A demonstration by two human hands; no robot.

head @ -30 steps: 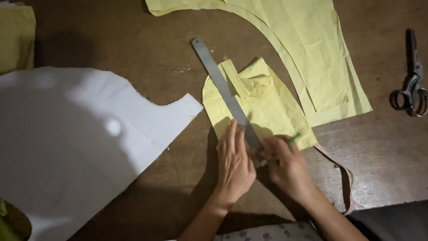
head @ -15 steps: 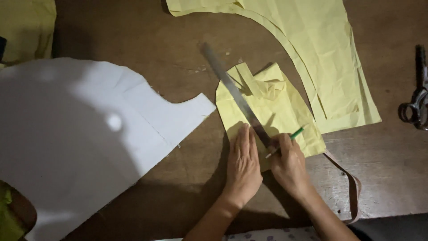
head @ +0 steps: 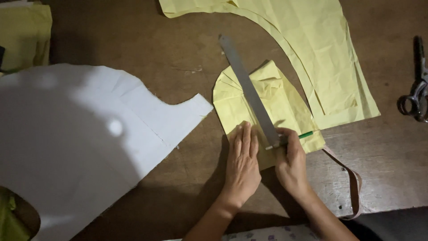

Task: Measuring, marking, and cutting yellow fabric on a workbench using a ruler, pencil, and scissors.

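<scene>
Ruler diagonal, upper-left to lower-right

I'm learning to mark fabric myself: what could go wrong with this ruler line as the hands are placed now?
The left hand lies flat on the folded yellow piece beside the metal ruler, not on it, so the ruler might pivot at its far end. The right hand pinches the green pencil at the ruler's near end; the creased folds underneath could shift and bend the line.
</scene>
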